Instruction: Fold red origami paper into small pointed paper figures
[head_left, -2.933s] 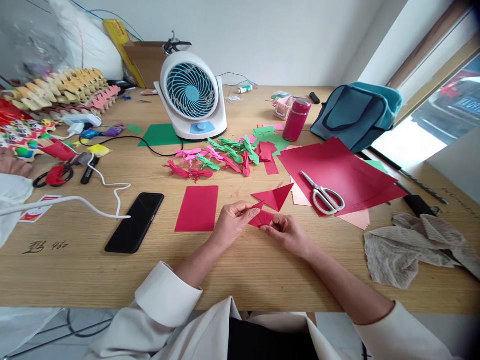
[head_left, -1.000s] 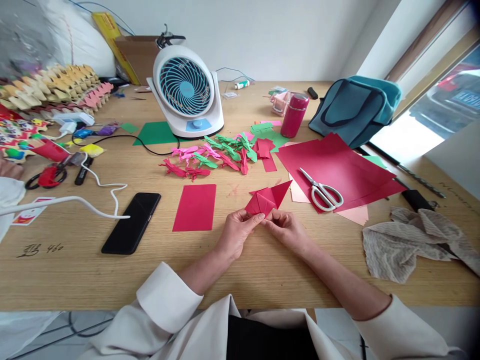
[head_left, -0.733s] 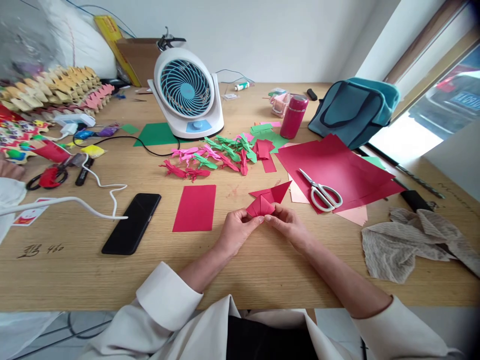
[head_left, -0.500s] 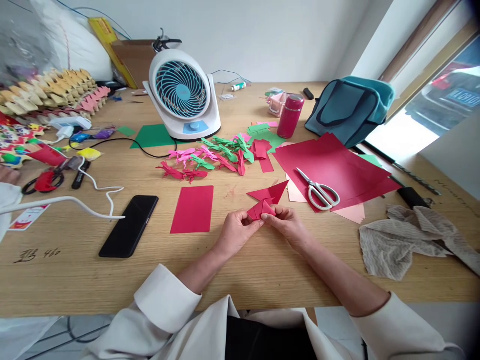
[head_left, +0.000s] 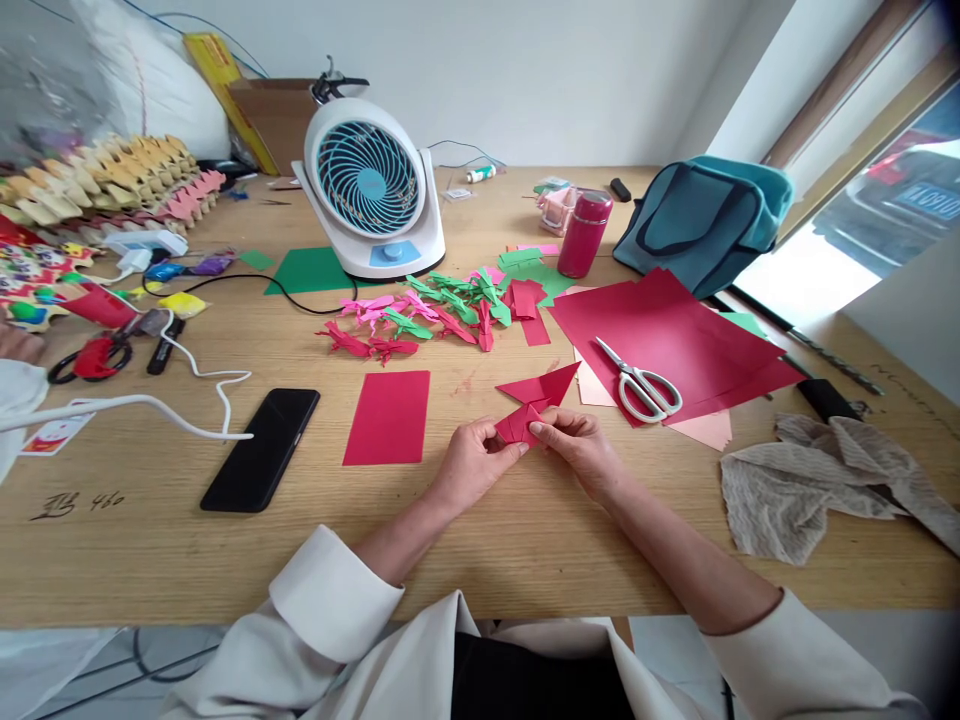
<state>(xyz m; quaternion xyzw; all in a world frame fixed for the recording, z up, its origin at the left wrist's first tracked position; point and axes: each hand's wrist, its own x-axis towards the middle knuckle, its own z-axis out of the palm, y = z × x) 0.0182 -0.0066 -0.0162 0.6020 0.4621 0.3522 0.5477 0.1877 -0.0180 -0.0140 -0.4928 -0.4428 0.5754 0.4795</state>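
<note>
A small piece of folded red paper [head_left: 516, 425] is pinched between both hands, just above the table. My left hand [head_left: 474, 460] grips its left side with thumb and fingers. On its right side my right hand [head_left: 577, 445] presses a thumb against the front face. Just behind the hands lies a red paper piece with pointed ends [head_left: 541, 385]. To the left is a flat red paper rectangle [head_left: 387, 418]. Several folded paper figures [head_left: 442, 312] in green, pink and red lie in a heap farther back.
White-handled scissors [head_left: 646, 388] rest on large red sheets [head_left: 675, 340] at right. A black phone [head_left: 260, 450] lies left. A fan [head_left: 367, 190], a red flask [head_left: 585, 233] and a blue bag [head_left: 705, 225] stand behind. A crumpled cloth [head_left: 787, 490] is far right. Another person's sleeve [head_left: 15, 400] shows far left.
My right thumb has shifted slightly up and right on the folded red paper. My left hand keeps its hold. The whole view has shifted a little.
</note>
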